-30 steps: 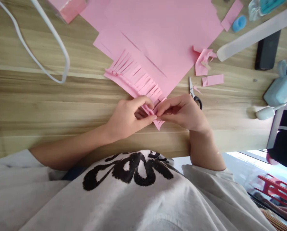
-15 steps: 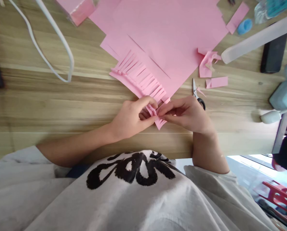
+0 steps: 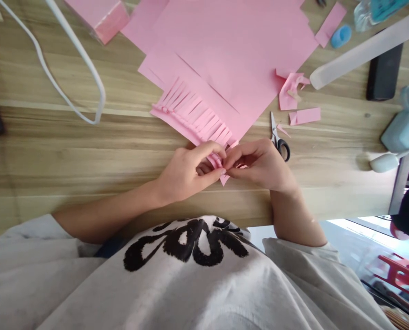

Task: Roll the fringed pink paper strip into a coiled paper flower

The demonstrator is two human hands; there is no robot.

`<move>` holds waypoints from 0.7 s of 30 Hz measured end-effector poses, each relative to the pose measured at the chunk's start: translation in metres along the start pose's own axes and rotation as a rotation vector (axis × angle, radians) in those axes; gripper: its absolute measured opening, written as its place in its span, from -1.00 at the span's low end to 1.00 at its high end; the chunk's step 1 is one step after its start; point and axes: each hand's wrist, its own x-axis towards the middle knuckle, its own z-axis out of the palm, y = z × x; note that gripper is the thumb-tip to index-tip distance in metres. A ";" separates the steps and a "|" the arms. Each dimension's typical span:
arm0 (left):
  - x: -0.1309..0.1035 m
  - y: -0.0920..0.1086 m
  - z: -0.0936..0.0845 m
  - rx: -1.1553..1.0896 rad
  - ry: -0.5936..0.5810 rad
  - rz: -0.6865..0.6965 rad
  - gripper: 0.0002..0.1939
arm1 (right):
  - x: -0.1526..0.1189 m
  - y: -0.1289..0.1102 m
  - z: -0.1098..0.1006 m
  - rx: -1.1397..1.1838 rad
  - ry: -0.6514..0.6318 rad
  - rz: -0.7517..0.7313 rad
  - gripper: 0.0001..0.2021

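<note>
A pink paper strip (image 3: 204, 121), cut into a fringe along its upper side, lies slanted in front of me. Its lower right end is between my hands. My left hand (image 3: 192, 172) is closed on that end, thumb and fingers gripping the uncut band. From the other side my right hand (image 3: 259, 165) pinches the fringe tips at the same end, fingertips touching those of the left. What exactly sits between the fingertips is hidden. Just right of my right hand lie small scissors (image 3: 278, 140) with black handles.
Large pink paper sheets (image 3: 231, 50) lie beyond the strip. Pink scraps (image 3: 291, 91), a blue cap (image 3: 340, 35), a whitish tube (image 3: 365, 50) and a black phone (image 3: 384, 71) are at right. At left are a white cable (image 3: 87, 62) and a pink packet (image 3: 104, 20).
My right fingers have shifted slightly left, closer to the left fingertips, on the strip's end. The view has tilted a little; the objects on the table look otherwise unmoved.
</note>
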 end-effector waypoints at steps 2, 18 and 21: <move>0.000 0.000 0.000 -0.005 -0.005 -0.002 -0.84 | 0.000 0.000 0.000 0.017 -0.008 0.003 -0.92; -0.003 -0.002 0.004 -0.161 -0.037 -0.057 -0.81 | -0.002 -0.002 0.004 0.068 0.009 0.042 -0.92; -0.003 -0.005 0.006 -0.313 -0.053 -0.093 -0.78 | -0.004 -0.001 0.004 0.016 0.021 0.053 -0.81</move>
